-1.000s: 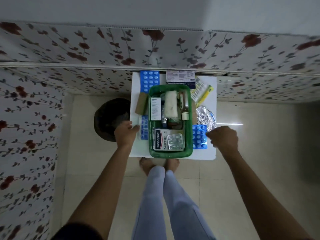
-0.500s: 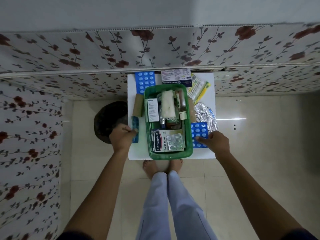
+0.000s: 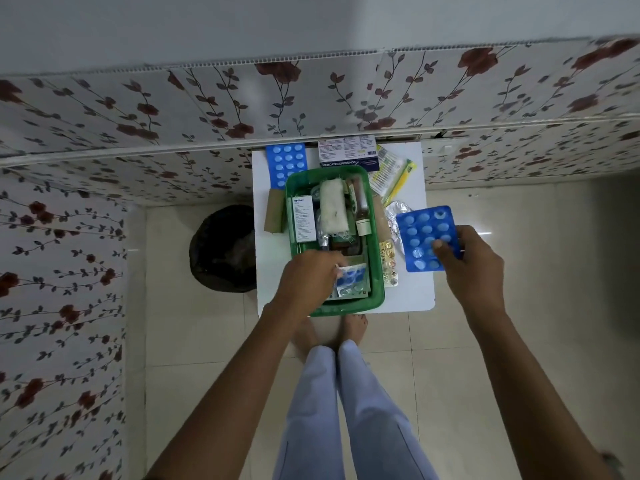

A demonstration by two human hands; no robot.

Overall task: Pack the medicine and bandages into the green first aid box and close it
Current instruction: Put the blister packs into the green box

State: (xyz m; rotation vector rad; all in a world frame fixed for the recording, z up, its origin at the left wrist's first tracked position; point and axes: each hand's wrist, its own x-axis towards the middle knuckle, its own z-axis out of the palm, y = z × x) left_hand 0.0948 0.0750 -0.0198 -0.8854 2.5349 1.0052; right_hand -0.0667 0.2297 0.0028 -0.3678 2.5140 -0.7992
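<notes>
The green first aid box sits open at the middle of a small white table, its near rim almost at the table's 6 o'clock edge, with bare tabletop at 5 o'clock. The left hand covers the box's near end, pinching a small blue blister strip. At 3 o'clock the right hand pinches a blue tablet sheet raised above foil packs. The bandage roll lies inside; labels are unreadable.
</notes>
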